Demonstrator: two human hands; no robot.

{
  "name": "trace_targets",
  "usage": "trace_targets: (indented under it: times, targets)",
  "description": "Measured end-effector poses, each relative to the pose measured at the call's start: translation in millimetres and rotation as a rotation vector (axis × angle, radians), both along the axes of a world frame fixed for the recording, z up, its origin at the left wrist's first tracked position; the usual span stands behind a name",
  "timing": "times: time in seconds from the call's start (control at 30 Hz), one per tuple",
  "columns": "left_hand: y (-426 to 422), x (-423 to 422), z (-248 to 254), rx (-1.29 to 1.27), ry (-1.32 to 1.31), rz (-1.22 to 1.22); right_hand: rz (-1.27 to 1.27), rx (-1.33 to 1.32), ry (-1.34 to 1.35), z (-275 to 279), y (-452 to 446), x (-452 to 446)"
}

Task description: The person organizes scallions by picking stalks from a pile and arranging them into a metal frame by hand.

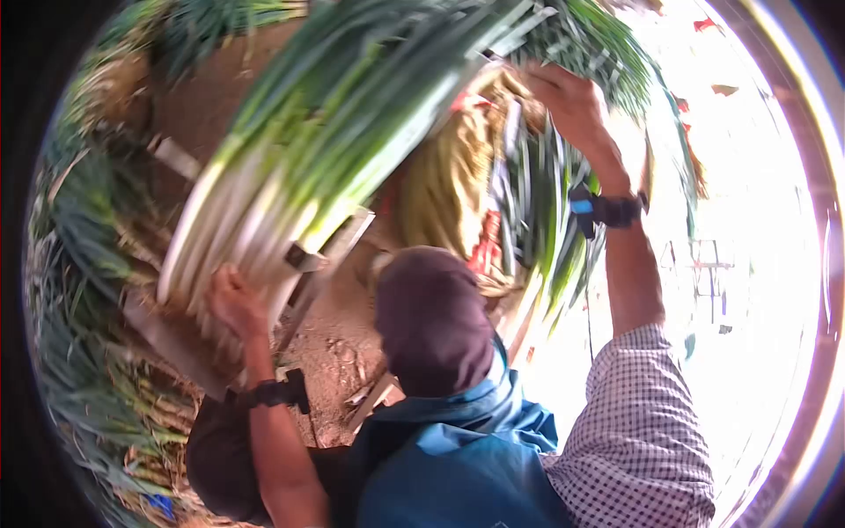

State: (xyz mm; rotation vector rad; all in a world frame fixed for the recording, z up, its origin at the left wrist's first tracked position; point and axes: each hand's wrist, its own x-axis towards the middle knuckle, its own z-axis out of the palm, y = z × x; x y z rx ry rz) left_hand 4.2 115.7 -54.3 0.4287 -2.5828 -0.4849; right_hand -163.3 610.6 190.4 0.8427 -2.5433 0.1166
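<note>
A large bunch of long green onions (326, 132) lies slantwise in front of me, white ends at lower left and green leaves at upper right. My left hand (238, 301) is closed at the white stalks, its fingers curled against them. At the upper right, my right hand (568, 101) is beside the leaves with fingers bent together; blur hides what they pinch. Both wrists wear dark straps. Under the bunch is a wooden stand (339, 242), with a small dark piece (305, 258) at its edge.
More green onions (84, 343) are piled along the left, and others (550, 211) stand by a yellowish sack (444, 189). Reddish dirt (339, 352) shows below the stand. A rounded maroon cloth shape (431, 321) and blue fabric (466, 475) fill the lower middle. The right side is glaringly bright.
</note>
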Motion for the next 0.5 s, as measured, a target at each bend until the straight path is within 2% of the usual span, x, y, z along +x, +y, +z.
trace_targets:
  times: [0.03, 0.07, 0.1, 0.13, 0.23, 0.3, 0.37, 0.43, 0.5]
  targets:
    - [-4.0, -0.1, -2.2, -0.038, 0.049, 0.032, -0.322, -0.329, -0.243, -13.2, 59.7, 36.1]
    - [-6.9, 0.0, -2.4, -0.034, -0.009, 0.049, -0.494, -0.363, -0.261, -36.2, 128.2, 69.8]
    - [-9.1, 0.4, -1.4, -0.033, -0.066, 0.069, -0.615, -0.387, -0.327, -80.3, 216.3, 111.1]
    - [-11.9, 1.6, -7.8, -0.033, -0.117, 0.086, -0.858, -0.717, -0.593, -140.7, 302.8, 165.9]
    - [-42.3, -2.0, -41.0, 0.010, -0.029, 0.019, -1.312, -1.226, -0.706, -192.9, 307.2, 344.7]
    - [-39.8, -1.2, -29.7, 0.000, -0.065, -0.033, -1.410, -1.242, -0.799, -211.6, 277.0, 419.1]
    - [-44.3, 1.2, -24.7, -0.008, -0.112, -0.056, -1.423, -1.322, -0.904, -243.2, 247.6, 453.9]
    - [-52.6, -2.4, -31.4, 0.011, -0.153, -0.056, -1.369, -1.274, -0.982, -270.3, 221.9, 458.6]
    - [-65.4, -5.3, -40.4, -0.075, -0.141, -0.093, -1.252, -1.303, -1.017, -289.2, 201.8, 445.3]
